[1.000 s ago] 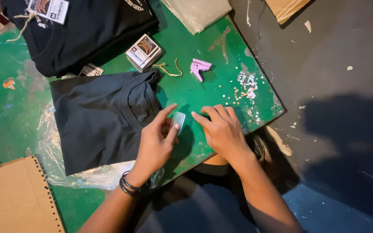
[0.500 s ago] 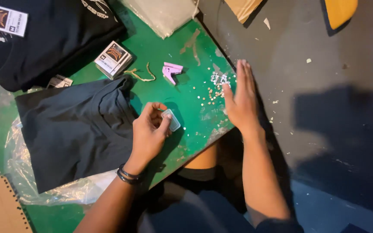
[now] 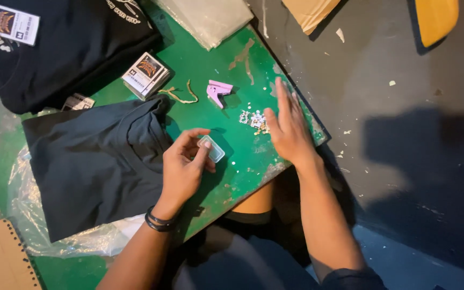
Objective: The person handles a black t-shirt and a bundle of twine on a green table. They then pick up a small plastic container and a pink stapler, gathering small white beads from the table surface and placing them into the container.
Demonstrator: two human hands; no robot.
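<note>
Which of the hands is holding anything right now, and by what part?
The left hand pinches a small clear plastic box by its near end, thumb against fingertips. The right hand holds nothing, lying flat beside the small white bits.

Left hand (image 3: 181, 171) pinches a small clear plastic box (image 3: 212, 149); right hand (image 3: 287, 129) lies flat beside scattered beads (image 3: 253, 119) on the green table (image 3: 205, 64).

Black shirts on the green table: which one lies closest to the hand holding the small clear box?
The folded black shirt lying on clear plastic wrap, beside the left hand. The other black shirt sits at the far corner, with a paper tag on it.
</note>
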